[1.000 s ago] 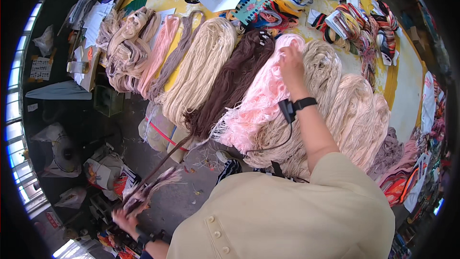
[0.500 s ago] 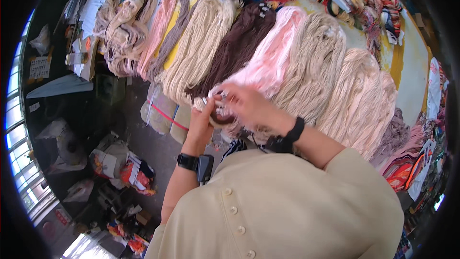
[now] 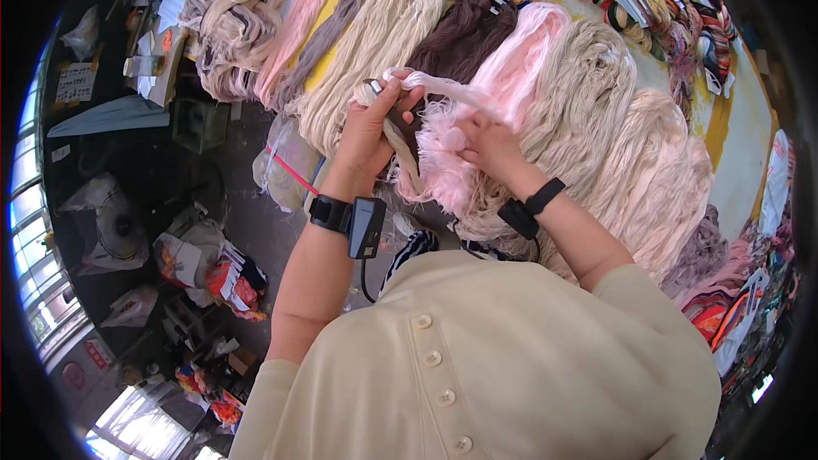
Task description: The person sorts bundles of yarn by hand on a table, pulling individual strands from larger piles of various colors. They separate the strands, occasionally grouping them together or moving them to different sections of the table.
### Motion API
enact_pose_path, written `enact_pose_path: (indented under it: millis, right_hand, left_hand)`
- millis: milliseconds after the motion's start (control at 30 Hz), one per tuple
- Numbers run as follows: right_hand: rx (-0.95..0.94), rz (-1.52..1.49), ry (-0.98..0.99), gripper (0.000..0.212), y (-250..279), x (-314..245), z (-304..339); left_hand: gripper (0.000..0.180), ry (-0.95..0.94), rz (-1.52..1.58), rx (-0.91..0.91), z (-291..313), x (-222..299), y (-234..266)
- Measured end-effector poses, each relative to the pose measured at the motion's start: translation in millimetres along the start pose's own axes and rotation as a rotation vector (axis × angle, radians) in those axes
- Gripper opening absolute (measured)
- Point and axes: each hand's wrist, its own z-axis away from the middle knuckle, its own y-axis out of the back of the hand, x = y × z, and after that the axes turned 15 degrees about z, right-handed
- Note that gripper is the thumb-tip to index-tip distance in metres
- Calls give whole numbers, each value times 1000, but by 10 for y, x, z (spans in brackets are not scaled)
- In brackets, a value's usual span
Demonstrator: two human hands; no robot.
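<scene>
Between my hands stretches a pale pink strand of yarn (image 3: 452, 89). My left hand (image 3: 371, 136) is closed around a bundle of light yarn ends, and a small shiny metal piece shows by its fingertips. A beige length of yarn (image 3: 405, 158) hangs down from that hand. My right hand (image 3: 496, 152) is closed on the near end of the pale pink skein (image 3: 532, 47), whose loose, fluffy ends (image 3: 447, 162) droop over the table's near edge. Left of the pink skein lie a dark brown skein (image 3: 464, 38) and a cream skein (image 3: 388, 25).
Right of the pink skein lie a beige-grey skein (image 3: 584, 85) and a peach skein (image 3: 648, 170). Coloured yarn bundles (image 3: 673, 25) sit farther back on the yellow table (image 3: 720, 111). A fan (image 3: 118, 226) and a bag of yarn scraps (image 3: 200, 260) are on the left.
My hands have moved apart, the right one drawing to the right with the pink yarn. The strand between them is now stretched out. The whole view has shifted slightly.
</scene>
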Motion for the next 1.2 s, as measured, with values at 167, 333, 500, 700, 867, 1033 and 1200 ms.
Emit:
enact_pose_path:
  millis: [167,333,500,700,867,1033,1200]
  right_hand:
    - [-744,-552,3,36,545,324,-191]
    - [-372,-1426,-435,27,1088,1177,-306]
    - [446,-432,-740,26,282,1626,-606]
    - [217,1,-233,43,-388,816,-578]
    - [8,293,-256,49,-446,857,-450]
    - [2,233,-242,47,-520,900,-422]
    - [225,-171,-383,27,77,1086,-427]
  left_hand:
    - [30,-136,74,72,-59,111,316]
    - [22,-124,135,141,-75,122,639]
    - [23,-183,-26,-34,244,-15,449]
    - [26,83,-16,87,1417,250,962]
    - [18,-181,-446,860,4159,1244,3259]
    - [9,-171,-1049,1604,5531,1027,3869]
    - [15,-51,-1121,1345,4724,613,4137]
